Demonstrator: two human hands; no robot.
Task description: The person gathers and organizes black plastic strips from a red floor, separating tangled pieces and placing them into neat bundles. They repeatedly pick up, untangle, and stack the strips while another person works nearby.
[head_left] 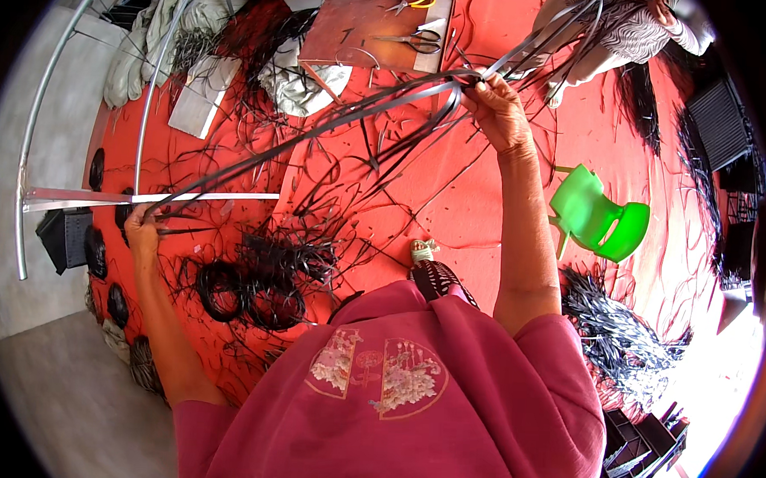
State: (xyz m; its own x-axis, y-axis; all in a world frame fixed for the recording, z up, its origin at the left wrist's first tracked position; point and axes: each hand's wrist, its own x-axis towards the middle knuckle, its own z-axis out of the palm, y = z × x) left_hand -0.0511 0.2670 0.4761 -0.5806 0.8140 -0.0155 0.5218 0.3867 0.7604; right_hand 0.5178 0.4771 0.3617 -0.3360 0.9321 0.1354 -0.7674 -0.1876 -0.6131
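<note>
Long, flat dark strips (319, 129) stretch across in front of me, from the left up to the right. At the left my left hand (142, 228) is closed on one end of them, beside a pale metal bar (231, 196). My right hand (501, 114) is raised further away and pinches the bundle, where some strips loop and hang down. Past that hand, more grey strips (541, 43) run toward another person at the upper right. Tangled black strips and coils (266, 277) lie on the red floor covering below.
A brown table (358, 24) bears black-handled scissors (424, 41) and yellow-handled scissors (421, 1). A green plastic chair (583, 205) is on the right, near a heap of dark strips (618, 330). Metal tubing (44, 122) rises at the left. Another person (636, 32) sits upper right.
</note>
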